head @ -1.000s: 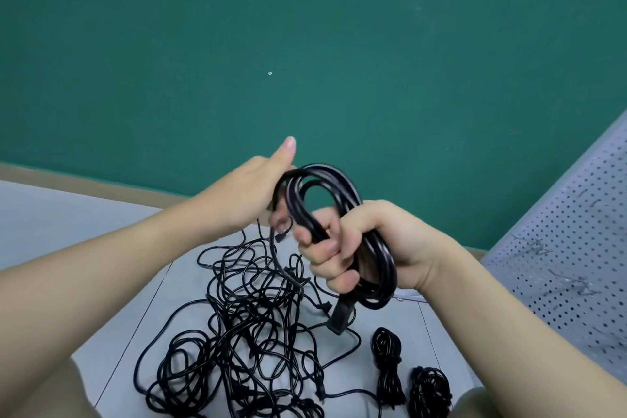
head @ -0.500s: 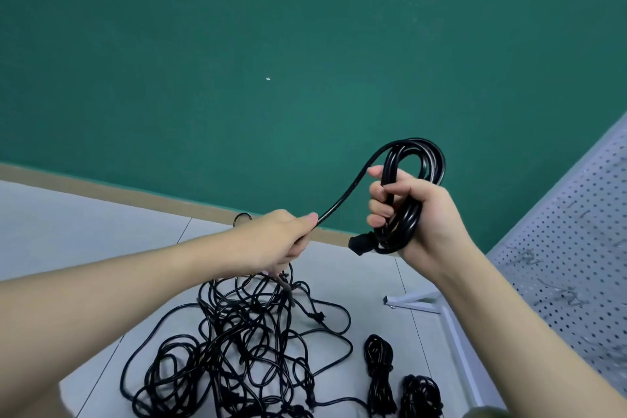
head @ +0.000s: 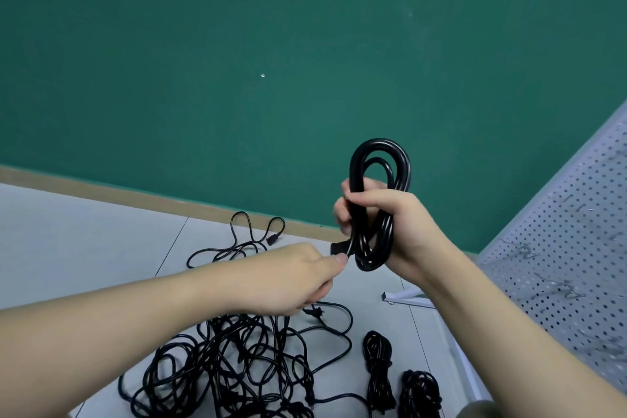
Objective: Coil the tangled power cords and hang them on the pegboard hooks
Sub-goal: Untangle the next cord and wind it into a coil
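Change: half a second ago a straight run of cord stretched between the hands; now that slack is gone and the left hand (head: 288, 276) has come in just beside the coil.
Pegboard (head: 563, 248): grey perforated panel, far right; no hooks or hung cords visible in this view.
Tangle (head: 230, 360): big black heap of loose cords on the pale floor (head: 84, 248), near centre; one strand loops out toward the far wall.
Coil in hand (head: 376, 204): several thick black loops, held upright above the floor, right of centre.
Finished bundles (head: 378, 370): two small wrapped coils lying on the floor, near right of the tangle.
Right hand (head: 390, 217): clenched around the coil's middle.
Left hand: fingers curled, thumb pressed to forefinger near the coil's lower end; whether it pinches the cord's tail cannot be told.
Progress: judged early. One cord nearly coiled, two bundled, most still knotted, none hung.
In the way: a white stand foot (head: 407, 299) sits between tangle and pegboard.
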Tool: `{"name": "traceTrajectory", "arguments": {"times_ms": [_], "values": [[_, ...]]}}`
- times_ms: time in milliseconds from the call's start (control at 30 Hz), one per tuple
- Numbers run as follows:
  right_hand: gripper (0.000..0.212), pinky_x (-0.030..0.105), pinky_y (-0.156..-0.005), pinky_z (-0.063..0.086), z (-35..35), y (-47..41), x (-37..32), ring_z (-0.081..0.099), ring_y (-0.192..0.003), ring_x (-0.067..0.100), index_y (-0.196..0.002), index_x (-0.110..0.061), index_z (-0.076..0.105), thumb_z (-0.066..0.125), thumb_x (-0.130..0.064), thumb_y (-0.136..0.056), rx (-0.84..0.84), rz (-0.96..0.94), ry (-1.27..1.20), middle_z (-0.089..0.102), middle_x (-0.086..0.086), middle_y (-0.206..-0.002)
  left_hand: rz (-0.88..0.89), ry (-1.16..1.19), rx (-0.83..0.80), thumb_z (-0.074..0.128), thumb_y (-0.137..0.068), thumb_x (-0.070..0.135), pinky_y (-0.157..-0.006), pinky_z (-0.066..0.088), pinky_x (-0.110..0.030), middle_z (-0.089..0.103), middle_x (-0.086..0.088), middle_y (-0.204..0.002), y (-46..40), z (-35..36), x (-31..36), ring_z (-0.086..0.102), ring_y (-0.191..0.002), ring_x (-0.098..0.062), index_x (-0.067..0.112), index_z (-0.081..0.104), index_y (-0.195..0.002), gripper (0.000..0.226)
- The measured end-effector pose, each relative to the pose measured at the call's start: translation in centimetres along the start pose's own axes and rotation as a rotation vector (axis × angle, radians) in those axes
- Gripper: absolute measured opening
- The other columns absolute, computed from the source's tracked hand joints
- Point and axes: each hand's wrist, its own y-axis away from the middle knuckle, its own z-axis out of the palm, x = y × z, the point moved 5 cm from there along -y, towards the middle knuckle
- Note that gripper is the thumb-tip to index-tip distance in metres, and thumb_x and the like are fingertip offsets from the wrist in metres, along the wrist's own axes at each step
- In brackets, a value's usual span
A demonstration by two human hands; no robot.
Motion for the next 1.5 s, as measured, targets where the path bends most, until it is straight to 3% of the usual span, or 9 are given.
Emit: {"name": "traceTrajectory", "arguments": {"times_ms": [133,200,400,533,767,967,1067,1233,1500], "values": [[0.004,0.032,-0.061,0.049,0.3,-0.2,-0.7,0.036,-0.051,0.016,-0.085,-0.015,0.049,0.053,-0.014,-0.084,-0.051,0.019,-0.326,0.026,-0.002,-0.063,0.039,0.016,0.063,0.027,-0.11,0.048,-0.043,0.024,-0.023,0.032,0.006,-0.038,-0.1,0.2,0.3,0.028,-0.038,-0.015,0.016,0.04,-0.051,0.068],[0.005,0.024,-0.048,0.033,-0.1,-0.2,-1.3,0.019,-0.049,0.011,-0.081,-0.017,0.046,0.05,-0.013,-0.081,-0.021,0.0,-0.486,0.018,-0.005,-0.063,0.089,0.007,0.137,0.027,-0.109,0.049,-0.044,0.029,-0.022,0.038,0.005,-0.042,0.0,-0.5,0.4,0.033,-0.04,-0.014,0.015,0.045,-0.057,0.065],[0.008,0.024,-0.046,0.02,-4.4,-0.2,-3.1,0.017,-0.049,0.011,-0.08,-0.015,0.047,0.045,-0.01,-0.074,0.22,-0.196,-0.718,0.019,-0.006,-0.066,0.127,-0.198,0.176,0.031,-0.105,0.059,-0.085,0.052,-0.038,0.062,0.004,-0.081,-0.8,-1.6,-3.6,0.058,-0.077,-0.015,0.021,0.054,-0.083,0.05],[0.01,0.024,-0.047,0.022,-6.3,0.0,-3.2,0.019,-0.05,0.013,-0.08,-0.013,0.048,0.046,-0.01,-0.072,0.314,-0.262,-0.885,0.022,-0.006,-0.066,0.077,-0.382,0.064,0.029,-0.108,0.052,-0.084,0.049,-0.043,0.054,0.001,-0.087,-1.9,0.8,-5.8,0.049,-0.078,-0.017,0.023,0.042,-0.092,0.036],[0.011,0.026,-0.047,0.02,-7.2,-0.4,-2.2,0.017,-0.053,0.014,-0.08,-0.016,0.048,0.045,-0.008,-0.072,0.413,-0.268,-0.675,0.023,-0.004,-0.067,0.058,-0.589,-0.1,0.032,-0.107,0.055,-0.084,0.052,-0.033,0.063,0.005,-0.081,-2.7,-0.3,-6.1,0.059,-0.076,-0.013,0.024,0.056,-0.08,0.047],[0.016,0.025,-0.047,0.025,-9.3,0.0,-1.9,0.023,-0.053,0.014,-0.082,-0.017,0.045,0.05,-0.014,-0.096,0.584,-0.262,-0.444,0.03,-0.002,-0.067,0.223,-0.812,0.186,0.032,-0.1,0.065,-0.064,0.052,-0.038,0.052,0.004,-0.062,-0.7,-5.4,-1.5,0.049,-0.059,-0.011,0.025,0.045,-0.073,0.051],[0.016,0.024,-0.047,0.026,-8.0,-0.3,-1.7,0.025,-0.052,0.013,-0.086,-0.015,0.052,0.054,-0.022,-0.1,0.495,-0.218,-0.393,0.035,-0.002,-0.066,0.342,-0.78,0.306,0.041,-0.099,0.062,-0.056,0.048,-0.033,0.059,0.013,-0.066,1.4,-6.7,2.2,0.055,-0.062,-0.008,0.038,0.06,-0.079,0.036],[0.039,0.023,-0.05,0.024,-3.3,-1.0,-1.0,0.021,-0.059,0.014,-0.103,-0.011,0.058,0.066,-0.048,-0.094,0.183,-0.078,-0.256,0.039,-0.002,-0.069,0.574,-0.566,0.489,0.049,-0.097,0.058,-0.051,0.041,-0.031,0.051,0.005,-0.056,3.2,-7.7,5.2,0.047,-0.054,-0.015,0.028,0.07,-0.085,0.039],[0.086,0.03,-0.058,0.014,2.9,-0.2,1.7,0.014,-0.064,0.016,-0.109,-0.012,0.059,0.076,-0.083,-0.063,-0.389,0.234,-0.043,0.019,0.003,-0.078,0.579,-0.546,0.558,0.054,-0.096,0.058,-0.051,0.041,-0.037,0.05,0.003,-0.055,3.1,-8.3,5.7,0.042,-0.054,-0.019,0.025,0.069,-0.079,0.04]]}}
